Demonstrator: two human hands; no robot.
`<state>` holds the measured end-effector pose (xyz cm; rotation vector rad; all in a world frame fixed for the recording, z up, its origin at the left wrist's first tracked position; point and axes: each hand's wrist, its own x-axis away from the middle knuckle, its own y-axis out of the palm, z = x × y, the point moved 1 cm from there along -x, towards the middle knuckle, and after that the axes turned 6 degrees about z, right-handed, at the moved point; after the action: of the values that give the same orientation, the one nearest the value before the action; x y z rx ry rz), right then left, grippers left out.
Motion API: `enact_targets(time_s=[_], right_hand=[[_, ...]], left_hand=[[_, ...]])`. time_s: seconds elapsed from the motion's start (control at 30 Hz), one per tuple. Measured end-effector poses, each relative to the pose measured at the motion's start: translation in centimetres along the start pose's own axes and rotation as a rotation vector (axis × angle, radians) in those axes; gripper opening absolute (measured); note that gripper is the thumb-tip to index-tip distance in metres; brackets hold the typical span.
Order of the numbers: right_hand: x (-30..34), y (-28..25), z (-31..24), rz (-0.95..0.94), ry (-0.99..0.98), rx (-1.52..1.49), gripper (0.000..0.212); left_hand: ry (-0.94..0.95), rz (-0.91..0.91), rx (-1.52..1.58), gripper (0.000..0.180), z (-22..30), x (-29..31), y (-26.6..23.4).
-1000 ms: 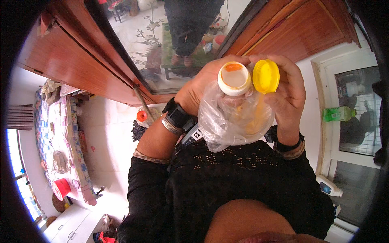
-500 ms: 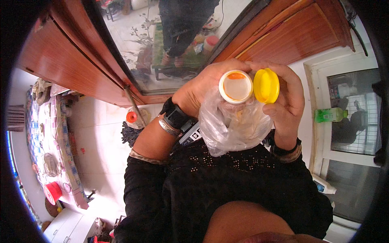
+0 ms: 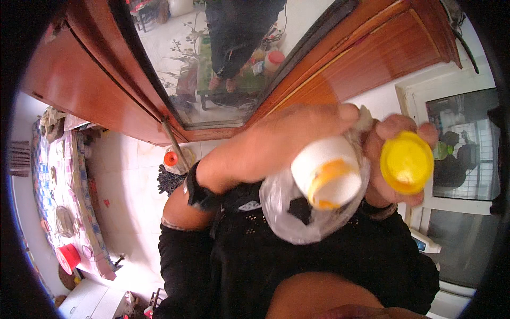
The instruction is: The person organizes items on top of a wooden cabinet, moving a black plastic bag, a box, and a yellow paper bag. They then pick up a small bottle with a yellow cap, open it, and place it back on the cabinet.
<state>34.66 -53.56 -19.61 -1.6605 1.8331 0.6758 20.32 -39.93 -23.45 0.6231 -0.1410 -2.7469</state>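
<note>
A patterned table [image 3: 58,196] with a red bowl [image 3: 68,257] stands far left; the left hand [image 3: 276,146] is wrapped around a clear plastic bottle [image 3: 313,204], its white open neck [image 3: 326,178] tilted up close to the camera. Just right of it, the right hand [image 3: 396,154] pinches the yellow cap [image 3: 407,162] in its fingertips, off the bottle.

Clear plastic bottle [image 3: 313,207] mid-frame, open white neck with orange inside, gripped by left hand [image 3: 276,143]. Yellow round cap [image 3: 407,162] just right of it, in right hand [image 3: 396,159]. Small orange-capped bottle [image 3: 171,159] on floor, probably; blurred.
</note>
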Motion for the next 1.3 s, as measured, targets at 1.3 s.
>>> enact_targets(time_s=[1.3], right_hand=[[-2.5, 2.2, 0.7, -0.051, 0.396, 0.718, 0.053]], left_hand=[[-0.232, 0.330, 0.576, 0.031, -5.3, 1.1, -0.3]])
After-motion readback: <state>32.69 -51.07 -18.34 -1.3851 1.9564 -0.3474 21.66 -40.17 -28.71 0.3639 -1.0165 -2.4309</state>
